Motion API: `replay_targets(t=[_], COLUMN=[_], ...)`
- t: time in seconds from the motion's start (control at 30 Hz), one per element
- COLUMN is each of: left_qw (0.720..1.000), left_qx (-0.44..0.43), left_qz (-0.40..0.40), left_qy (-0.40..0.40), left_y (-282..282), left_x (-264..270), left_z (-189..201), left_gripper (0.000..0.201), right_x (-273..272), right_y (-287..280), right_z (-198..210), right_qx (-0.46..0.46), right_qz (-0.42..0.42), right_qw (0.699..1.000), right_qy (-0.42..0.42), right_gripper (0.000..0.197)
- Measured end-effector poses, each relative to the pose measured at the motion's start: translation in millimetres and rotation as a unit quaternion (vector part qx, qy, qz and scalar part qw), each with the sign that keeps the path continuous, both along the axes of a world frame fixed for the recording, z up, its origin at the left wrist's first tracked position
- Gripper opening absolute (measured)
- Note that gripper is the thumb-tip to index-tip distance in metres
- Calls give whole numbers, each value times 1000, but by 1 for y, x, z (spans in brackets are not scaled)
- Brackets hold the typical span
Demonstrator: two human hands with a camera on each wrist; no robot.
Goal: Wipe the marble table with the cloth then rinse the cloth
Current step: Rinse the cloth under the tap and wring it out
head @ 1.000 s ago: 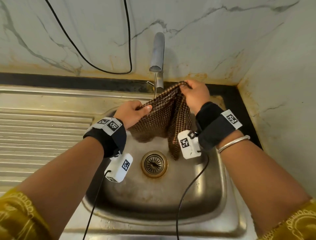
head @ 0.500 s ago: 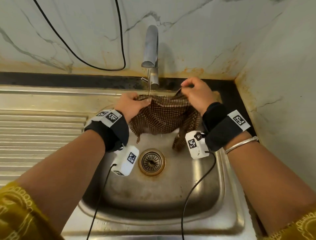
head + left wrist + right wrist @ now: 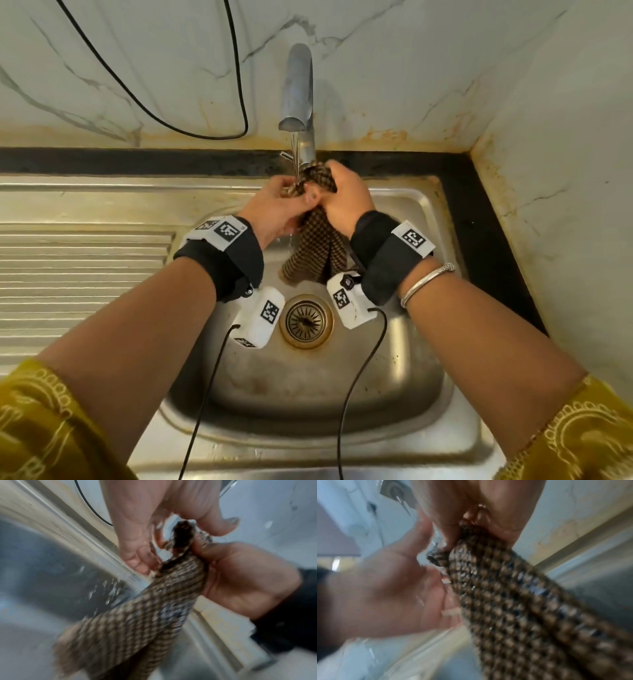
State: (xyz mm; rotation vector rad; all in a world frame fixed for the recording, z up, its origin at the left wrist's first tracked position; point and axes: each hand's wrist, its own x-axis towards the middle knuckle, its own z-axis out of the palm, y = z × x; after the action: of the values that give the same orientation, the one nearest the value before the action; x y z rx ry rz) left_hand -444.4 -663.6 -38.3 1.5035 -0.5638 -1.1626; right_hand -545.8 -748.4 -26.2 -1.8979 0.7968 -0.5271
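The brown checked cloth [image 3: 318, 250] hangs bunched over the steel sink [image 3: 394, 377], its top end under the thin water stream [image 3: 294, 150] from the tap [image 3: 298, 85]. My right hand [image 3: 337, 192] grips the gathered top of the cloth [image 3: 513, 601] in a fist. My left hand [image 3: 286, 200] is pressed up against it, with thumb and fingers curled round the cloth's wet upper end [image 3: 183, 534]. The rest of the cloth [image 3: 137, 622] dangles toward the basin. Both wrist views are blurred.
The round drain [image 3: 306, 321] lies below the hands. A ribbed draining board [image 3: 85, 274] extends to the left. Marble walls [image 3: 548, 171] close the back and right, with a black cable [image 3: 154, 102] hanging across the back wall.
The hands, which held the cloth spread between them under the tap, have come together. The cloth is now gathered into a bunch under the stream.
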Motion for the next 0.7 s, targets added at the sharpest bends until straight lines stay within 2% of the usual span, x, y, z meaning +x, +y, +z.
replay_targets(t=[0.03,0.07,0.13,0.23,0.3,0.4,0.47,0.5,0.53,0.6,0.67,0.7], left_qw=[999,995,979,982,992,997,994,994,996,989,940,917], left_qx=[19,33,60,41,8,-55,-73,-71,-59,11,100,140], left_qz=[-41,-79,-99,-90,-77,-25,22,45,62,60,-20,-62], left_qy=[-11,-57,-167,-159,-98,56,84,68,36,-137,-327,-367], left_y=[4,6,8,6,7,7,8,7,6,6,8,11], left_x=[0,0,1,4,3,4,4,4,5,9,13,15], left_z=[-4,-9,-18,-22,-19,-16,-13,-11,-11,-7,-3,-1], left_gripper=[77,60,10,27,31,35,33,33,35,36,29,20], right_x=[3,6,10,12,13,15,16,16,16,15,14,13], right_y=[-3,-6,-11,-10,-9,-10,-10,-9,-8,-4,-3,-5], right_z=[1,3,7,7,4,0,0,0,-2,-3,-2,-1], right_qx=[18,31,26,-9,-35,-38,-29,-31,-35,-42,-46,-43], right_qz=[-20,-36,-51,-3,26,34,43,48,51,46,10,-18], right_qw=[999,998,997,1000,997,996,995,994,994,995,997,997], right_qy=[-23,-45,-51,12,58,77,85,92,93,83,68,57], right_gripper=[27,30,26,21,22,26,33,34,31,22,17,18])
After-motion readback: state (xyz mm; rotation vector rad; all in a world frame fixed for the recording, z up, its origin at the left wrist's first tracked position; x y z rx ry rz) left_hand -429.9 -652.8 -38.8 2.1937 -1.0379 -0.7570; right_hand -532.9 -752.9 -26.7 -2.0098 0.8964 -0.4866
